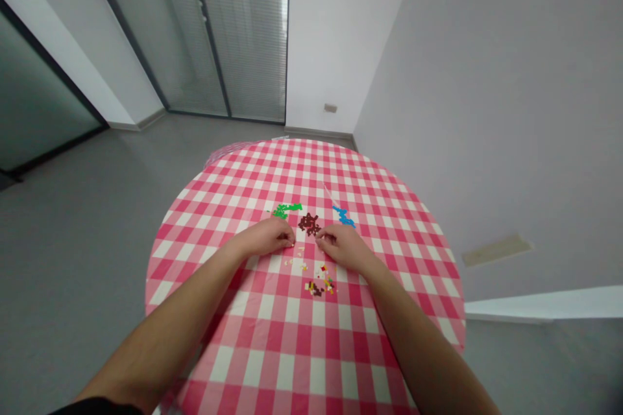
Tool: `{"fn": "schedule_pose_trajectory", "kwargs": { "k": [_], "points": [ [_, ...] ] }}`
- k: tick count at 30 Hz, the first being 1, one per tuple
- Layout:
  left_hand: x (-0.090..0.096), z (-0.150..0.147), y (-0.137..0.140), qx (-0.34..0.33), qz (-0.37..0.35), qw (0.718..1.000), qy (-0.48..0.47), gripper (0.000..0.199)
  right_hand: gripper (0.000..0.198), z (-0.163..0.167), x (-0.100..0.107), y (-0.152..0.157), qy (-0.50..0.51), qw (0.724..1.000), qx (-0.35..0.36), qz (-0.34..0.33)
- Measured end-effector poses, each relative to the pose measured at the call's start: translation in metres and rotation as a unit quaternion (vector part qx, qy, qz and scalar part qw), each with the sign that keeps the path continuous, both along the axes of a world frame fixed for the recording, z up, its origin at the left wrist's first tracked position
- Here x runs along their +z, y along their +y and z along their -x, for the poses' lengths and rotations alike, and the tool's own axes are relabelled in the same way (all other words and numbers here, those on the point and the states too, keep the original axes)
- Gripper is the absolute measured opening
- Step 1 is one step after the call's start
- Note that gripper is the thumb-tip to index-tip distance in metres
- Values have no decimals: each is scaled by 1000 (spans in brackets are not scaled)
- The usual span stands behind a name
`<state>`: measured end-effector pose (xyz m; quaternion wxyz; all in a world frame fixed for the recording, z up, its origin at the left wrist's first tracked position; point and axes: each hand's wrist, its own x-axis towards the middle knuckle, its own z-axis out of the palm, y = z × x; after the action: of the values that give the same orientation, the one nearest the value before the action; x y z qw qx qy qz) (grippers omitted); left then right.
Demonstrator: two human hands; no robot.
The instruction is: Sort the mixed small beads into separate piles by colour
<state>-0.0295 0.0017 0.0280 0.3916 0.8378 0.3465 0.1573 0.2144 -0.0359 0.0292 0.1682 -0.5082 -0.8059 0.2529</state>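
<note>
My left hand (272, 236) rests low over the tablecloth with its fingers curled together. A tiny pale bit shows at its fingertips, too small to name. Just beyond it lies a heap of small green pieces (281, 211). Across a narrow gap, my right hand (341, 245) has thumb and fingers closed; what they pinch, if anything, is hidden. Dark brown pieces (309, 224) are heaped between and slightly beyond the hands, and blue pieces (344, 217) lie beyond the right hand. Nearer me are scattered cream pieces (300, 264) and a mixed cluster of brown, white, yellow and red pieces (316, 288).
A red-and-white checked tablecloth (287, 343) covers the round table. Near the blue heap lies a thin, clear strip or bag edge (331, 194). A glass partition (233, 32) stands beyond, with a plain wall (511, 110) to the right.
</note>
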Motion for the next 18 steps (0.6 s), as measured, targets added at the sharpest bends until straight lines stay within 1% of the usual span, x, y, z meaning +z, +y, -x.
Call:
{"fn": "schedule_pose_trajectory", "kwargs": {
  "k": [3, 6, 10, 14, 18],
  "points": [
    [-1, 10, 3, -47, 39, 998, 30, 16, 20, 7, -5, -2, 9, 999, -6, -35],
    [1, 22, 6, -11, 57, 998, 30, 14, 21, 12, -10, -3, 8, 999, 18, -37],
    [7, 30, 7, 39, 39, 998, 42, 14, 20, 13, -13, -3, 14, 999, 28, -37],
    [9, 32, 9, 55, 41, 998, 12, 14, 19, 14, -12, -4, 11, 999, 27, -30],
    [2, 34, 13, 66, 51, 996, -12, 14, 17, 18, -9, -7, 5, 999, 31, -21]
  ]
}}
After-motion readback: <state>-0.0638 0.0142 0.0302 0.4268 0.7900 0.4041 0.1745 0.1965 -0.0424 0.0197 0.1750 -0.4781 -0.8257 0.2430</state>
